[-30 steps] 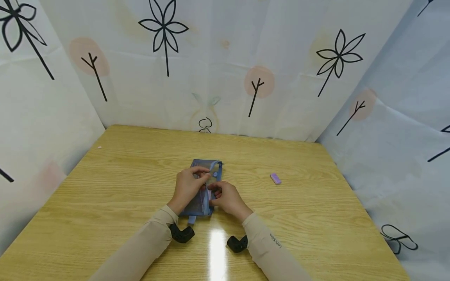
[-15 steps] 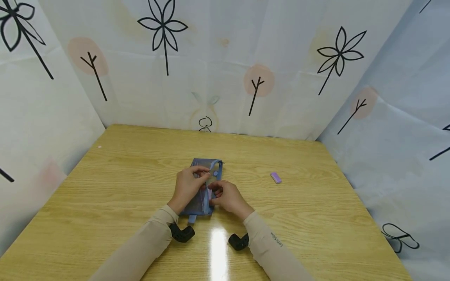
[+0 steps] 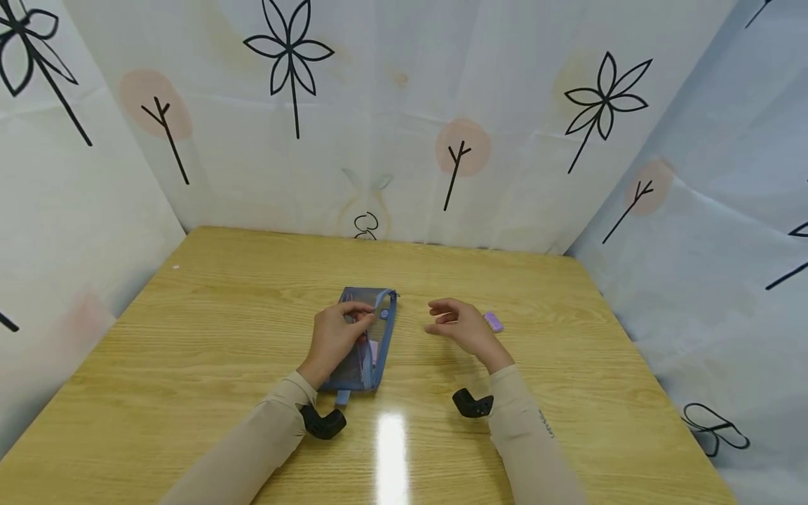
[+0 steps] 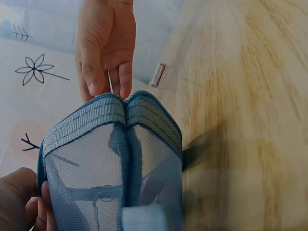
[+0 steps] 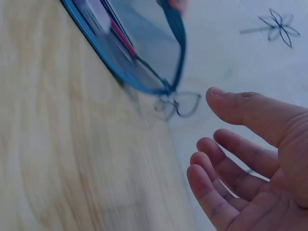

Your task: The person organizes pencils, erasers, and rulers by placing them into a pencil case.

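A blue mesh zip pouch (image 3: 353, 369) lies on the table with its mouth parted. My left hand (image 3: 333, 339) pinches the rim of that mouth between thumb and fingers. Inside, the right wrist view shows a pale block (image 5: 97, 15) and thin pen-like sticks (image 5: 122, 38), partly blurred. To the right of the pouch, my right hand (image 3: 468, 330) hovers with loosely bent fingers and holds nothing. Just beyond it lies a small purple eraser (image 3: 494, 322), partly covered by the hand in the head view. The left wrist view shows the eraser (image 4: 157, 75) whole.
The wooden table (image 3: 252, 280) is bounded at the back and sides by pale printed cloth (image 3: 391, 105). A tiny white scrap (image 3: 176, 266) lies near the far left edge. Black wrist mounts (image 3: 323, 423) sit under both forearms.
My right hand has let go of the pouch and moved right, close to the eraser. The left hand keeps its hold on the rim, and the pouch mouth shows wider.
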`<state>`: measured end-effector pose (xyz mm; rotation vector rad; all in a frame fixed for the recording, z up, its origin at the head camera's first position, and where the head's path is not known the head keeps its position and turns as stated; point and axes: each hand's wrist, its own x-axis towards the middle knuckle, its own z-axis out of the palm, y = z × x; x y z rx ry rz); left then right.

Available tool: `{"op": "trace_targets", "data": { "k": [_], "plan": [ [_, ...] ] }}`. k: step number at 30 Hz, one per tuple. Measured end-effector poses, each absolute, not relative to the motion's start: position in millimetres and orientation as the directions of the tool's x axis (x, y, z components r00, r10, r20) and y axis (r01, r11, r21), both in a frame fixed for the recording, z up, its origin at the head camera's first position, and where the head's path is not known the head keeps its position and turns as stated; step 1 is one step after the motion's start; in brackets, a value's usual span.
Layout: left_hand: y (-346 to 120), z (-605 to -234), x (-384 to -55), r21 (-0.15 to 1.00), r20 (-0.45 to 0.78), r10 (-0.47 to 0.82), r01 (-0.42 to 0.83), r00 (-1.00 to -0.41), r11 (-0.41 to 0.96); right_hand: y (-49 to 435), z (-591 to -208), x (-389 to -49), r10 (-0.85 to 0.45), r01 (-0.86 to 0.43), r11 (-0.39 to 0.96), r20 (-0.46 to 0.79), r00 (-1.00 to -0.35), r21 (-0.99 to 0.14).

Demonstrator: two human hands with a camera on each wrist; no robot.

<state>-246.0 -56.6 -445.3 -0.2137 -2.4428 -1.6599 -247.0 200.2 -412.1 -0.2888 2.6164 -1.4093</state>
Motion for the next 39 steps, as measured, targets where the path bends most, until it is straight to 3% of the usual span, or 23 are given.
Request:
{"op": "trace_targets", "data": {
  "k": [15, 28, 39],
  "plan": [
    [-59, -446, -245, 0.906, 0.238, 0.017, 0.228, -0.971, 0.357, 291, -419, -255, -0.043, 0.025, 0.612, -0.065, -0.997, -0.791],
    [-57, -445, -244, 0.906, 0.224, 0.015, 0.214, -0.975, 0.365, 299, -442, -262, -0.066, 0.052, 0.602, -0.115, -0.991, -0.797],
    [-58, -443, -244, 0.911, 0.220, 0.016, 0.211, -0.975, 0.355, 295, -445, -265, -0.009, 0.097, 0.636, -0.134, -0.991, -0.765]
  ]
}}
